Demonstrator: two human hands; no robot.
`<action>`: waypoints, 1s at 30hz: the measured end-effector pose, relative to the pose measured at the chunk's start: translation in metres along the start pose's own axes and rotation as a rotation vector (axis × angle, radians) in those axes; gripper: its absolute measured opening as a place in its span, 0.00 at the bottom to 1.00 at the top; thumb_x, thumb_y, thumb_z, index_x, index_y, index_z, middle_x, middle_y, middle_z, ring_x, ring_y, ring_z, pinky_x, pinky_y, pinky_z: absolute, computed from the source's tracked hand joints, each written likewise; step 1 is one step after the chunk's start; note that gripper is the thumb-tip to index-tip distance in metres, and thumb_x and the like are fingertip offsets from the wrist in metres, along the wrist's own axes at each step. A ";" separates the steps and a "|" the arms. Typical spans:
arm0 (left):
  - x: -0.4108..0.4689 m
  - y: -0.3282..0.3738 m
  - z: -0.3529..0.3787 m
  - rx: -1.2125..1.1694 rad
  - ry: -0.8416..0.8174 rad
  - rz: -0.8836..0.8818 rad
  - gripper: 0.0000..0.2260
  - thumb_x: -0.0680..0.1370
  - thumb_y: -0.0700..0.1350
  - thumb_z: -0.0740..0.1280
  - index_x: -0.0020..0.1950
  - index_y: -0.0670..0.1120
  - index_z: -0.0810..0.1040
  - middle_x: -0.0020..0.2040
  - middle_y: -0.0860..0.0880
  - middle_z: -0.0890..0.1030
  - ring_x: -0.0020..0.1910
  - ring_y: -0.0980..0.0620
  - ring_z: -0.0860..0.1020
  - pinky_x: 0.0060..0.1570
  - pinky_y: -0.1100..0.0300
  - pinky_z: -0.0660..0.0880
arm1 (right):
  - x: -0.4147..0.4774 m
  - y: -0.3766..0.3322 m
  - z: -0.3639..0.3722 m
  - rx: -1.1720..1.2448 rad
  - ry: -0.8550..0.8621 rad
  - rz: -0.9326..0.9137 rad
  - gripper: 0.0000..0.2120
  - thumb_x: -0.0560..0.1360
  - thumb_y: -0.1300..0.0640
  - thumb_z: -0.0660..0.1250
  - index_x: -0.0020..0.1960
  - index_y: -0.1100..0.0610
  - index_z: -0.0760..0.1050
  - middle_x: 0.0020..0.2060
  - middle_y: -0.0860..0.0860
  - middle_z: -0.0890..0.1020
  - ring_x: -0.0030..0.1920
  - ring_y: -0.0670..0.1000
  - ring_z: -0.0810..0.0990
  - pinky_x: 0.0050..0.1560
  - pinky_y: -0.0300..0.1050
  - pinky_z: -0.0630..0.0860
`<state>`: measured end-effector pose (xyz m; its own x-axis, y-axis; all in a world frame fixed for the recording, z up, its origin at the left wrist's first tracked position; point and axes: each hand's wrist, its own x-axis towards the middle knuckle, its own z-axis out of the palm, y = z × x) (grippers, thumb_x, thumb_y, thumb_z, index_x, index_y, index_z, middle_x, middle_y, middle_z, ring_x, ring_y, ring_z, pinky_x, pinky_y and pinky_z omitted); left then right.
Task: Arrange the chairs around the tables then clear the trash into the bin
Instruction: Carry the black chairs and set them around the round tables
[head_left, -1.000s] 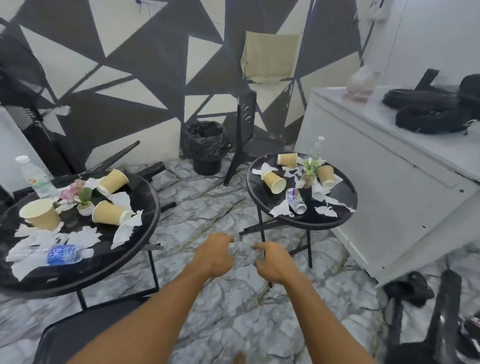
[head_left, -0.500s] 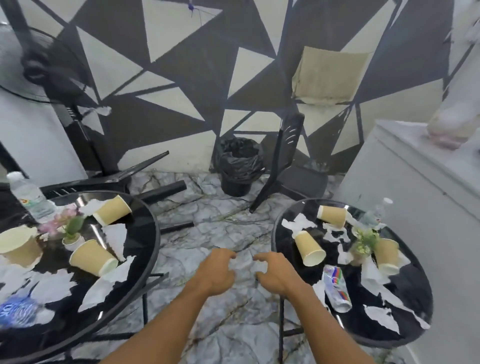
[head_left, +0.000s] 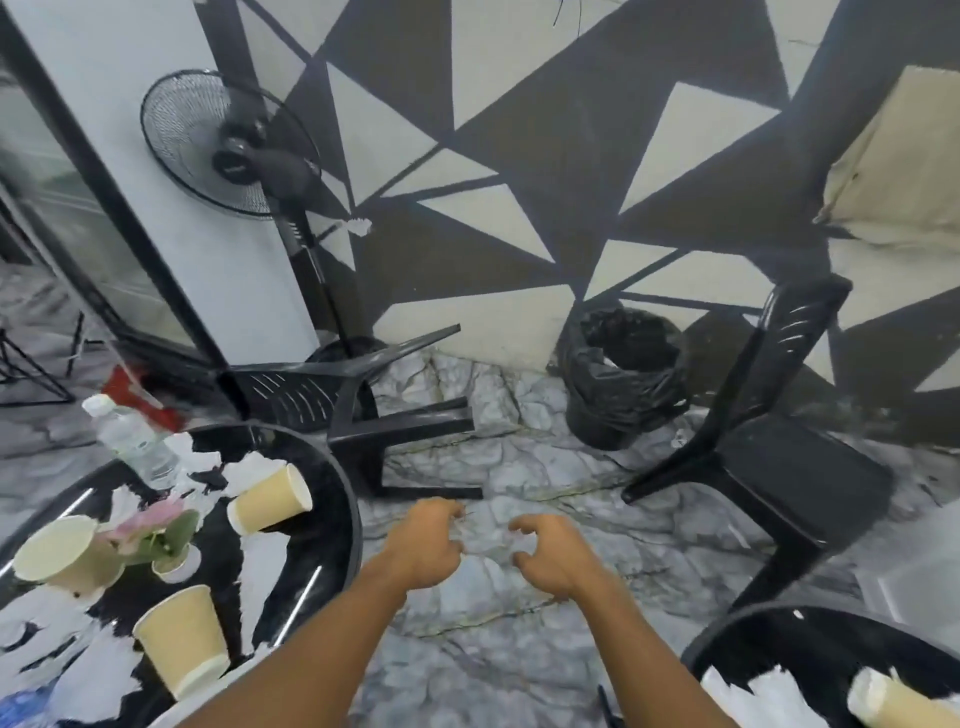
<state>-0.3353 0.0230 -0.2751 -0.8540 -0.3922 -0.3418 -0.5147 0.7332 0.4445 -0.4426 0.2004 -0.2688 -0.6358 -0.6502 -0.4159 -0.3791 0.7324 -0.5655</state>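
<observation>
A black plastic chair (head_left: 358, 410) lies tipped on its side on the marble floor behind the left round table (head_left: 332, 499). A second black chair (head_left: 779, 457) stands tilted near the wall on the right. A bin lined with a black bag (head_left: 623, 379) sits between them against the wall. My left hand (head_left: 426, 540) and my right hand (head_left: 550, 551) hover side by side over the floor, fingers loosely curled, holding nothing. Paper cups (head_left: 270, 501), torn tissue and a water bottle (head_left: 132, 441) litter the left table. The right table's rim (head_left: 737, 634) shows at bottom right.
A standing fan (head_left: 234, 150) stands by the patterned wall at left, next to a glass door frame. A small pot with pink flowers (head_left: 156, 535) sits on the left table. The marble floor stretches between the tables toward the chairs.
The view has moved forward and turned left, bringing the fallen chair, fan and bin closer. Both hands stay ahead of me, fingers now spread a little apart.
</observation>
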 end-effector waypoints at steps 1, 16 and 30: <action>0.015 0.000 -0.009 -0.019 0.004 -0.020 0.21 0.78 0.46 0.68 0.70 0.49 0.74 0.70 0.49 0.73 0.69 0.48 0.71 0.66 0.54 0.71 | 0.019 -0.003 -0.010 -0.012 -0.020 -0.006 0.23 0.74 0.51 0.69 0.69 0.50 0.73 0.66 0.50 0.76 0.65 0.52 0.74 0.62 0.44 0.73; 0.322 -0.079 -0.101 -0.219 0.014 -0.271 0.14 0.72 0.46 0.67 0.57 0.49 0.79 0.57 0.48 0.80 0.56 0.46 0.79 0.51 0.56 0.77 | 0.381 -0.095 -0.110 -0.366 -0.300 -0.080 0.21 0.74 0.56 0.66 0.67 0.52 0.74 0.65 0.53 0.76 0.65 0.54 0.74 0.64 0.45 0.72; 0.480 -0.203 -0.167 -0.482 0.123 -0.700 0.09 0.73 0.48 0.63 0.49 0.47 0.79 0.51 0.47 0.81 0.49 0.44 0.80 0.50 0.48 0.80 | 0.677 -0.213 -0.081 -0.607 -0.640 -0.407 0.12 0.70 0.56 0.62 0.52 0.52 0.80 0.51 0.50 0.83 0.52 0.53 0.81 0.50 0.41 0.76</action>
<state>-0.6538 -0.4070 -0.3913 -0.3151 -0.7440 -0.5892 -0.8789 -0.0055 0.4770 -0.8467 -0.3794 -0.3728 0.0388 -0.7320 -0.6802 -0.8853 0.2905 -0.3631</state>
